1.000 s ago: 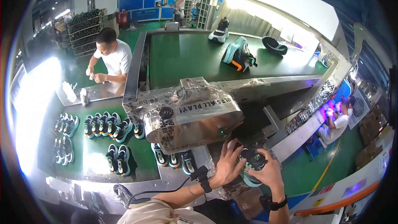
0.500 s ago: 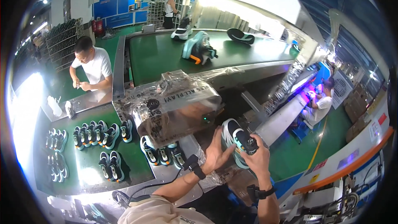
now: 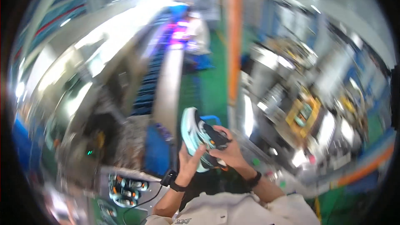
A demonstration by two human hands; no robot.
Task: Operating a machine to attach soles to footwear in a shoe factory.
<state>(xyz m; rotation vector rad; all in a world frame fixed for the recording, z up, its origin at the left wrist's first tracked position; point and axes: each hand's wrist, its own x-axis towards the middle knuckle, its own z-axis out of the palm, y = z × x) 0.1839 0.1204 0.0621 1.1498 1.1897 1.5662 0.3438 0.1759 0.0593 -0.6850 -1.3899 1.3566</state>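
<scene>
Fingers [image 3: 199, 151] of both hands around the teal shoe [image 3: 196, 131] — sole leftward.

Background, blurred: orange upright post [image 3: 234, 37]; green floor [image 3: 210, 91]; grey conveyor edge [image 3: 168, 87]; shoes [image 3: 123, 185] lying in rows at lower left; yellow-framed machine [image 3: 303, 114] at right.

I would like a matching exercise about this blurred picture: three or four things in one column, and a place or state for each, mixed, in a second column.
Things:
1. shoe
2. left hand
3. right hand
4. orange post

Places or states:
a. stands upright beyond the hands
b. grips the shoe from below, a black band on its wrist
c. held between both hands, pale teal with black
d. lies over the shoe's dark upper

Pairs: 1-c, 2-b, 3-d, 4-a
</scene>
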